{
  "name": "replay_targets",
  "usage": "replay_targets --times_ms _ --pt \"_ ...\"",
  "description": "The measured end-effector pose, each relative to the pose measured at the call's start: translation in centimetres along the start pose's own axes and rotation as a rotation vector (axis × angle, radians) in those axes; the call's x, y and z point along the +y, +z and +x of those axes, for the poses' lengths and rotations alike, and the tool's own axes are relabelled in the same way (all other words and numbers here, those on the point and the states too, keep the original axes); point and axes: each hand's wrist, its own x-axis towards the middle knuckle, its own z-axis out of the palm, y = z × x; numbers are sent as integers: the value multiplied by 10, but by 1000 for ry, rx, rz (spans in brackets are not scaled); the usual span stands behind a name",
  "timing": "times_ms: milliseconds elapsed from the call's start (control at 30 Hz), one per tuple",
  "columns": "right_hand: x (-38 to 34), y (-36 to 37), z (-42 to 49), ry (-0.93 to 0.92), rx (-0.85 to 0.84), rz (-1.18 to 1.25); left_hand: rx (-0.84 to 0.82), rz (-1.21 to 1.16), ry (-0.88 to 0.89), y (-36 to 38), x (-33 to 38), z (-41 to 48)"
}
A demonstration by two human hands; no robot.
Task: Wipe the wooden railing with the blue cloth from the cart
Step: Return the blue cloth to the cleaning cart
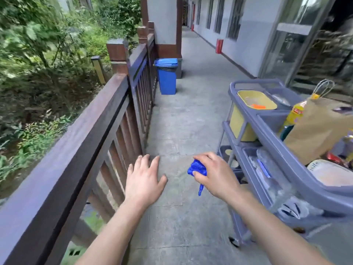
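The cloth [197, 170] is bunched inside the right hand [214, 174], whose grip is clenched around it; a blue tail is seen hanging below the fist. The left hand [143, 178] is held flat, fingers spread, grip released, nothing grasped. Both hands are held above the floor [187, 119], between the railing [76, 142] at left and the cart [282, 150] at right. The cloth is well apart from the railing.

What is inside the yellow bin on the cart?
Inside the yellow bin on the cart, an orange object lies near the bottom. The rest is blurred; the near wall hides anything below it.
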Motion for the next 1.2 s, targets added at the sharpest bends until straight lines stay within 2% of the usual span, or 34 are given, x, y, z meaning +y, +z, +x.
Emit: replay_targets --times_ms 200,400,900,1067,1200 --pt "23 11 88 118 49 -46 -25 44 102 11 -13 113" --pt "75 20 166 215 55 -32 -29 89 201 34 2 221" --pt "256 1 372 344 128 -73 -57 84 353 109 105 494" --pt "308 -3 417 442 168 -124 -53 43 476 138 142 581" --pt "338 -5 444 579 236 -179 -80 24 647 165 177 652"
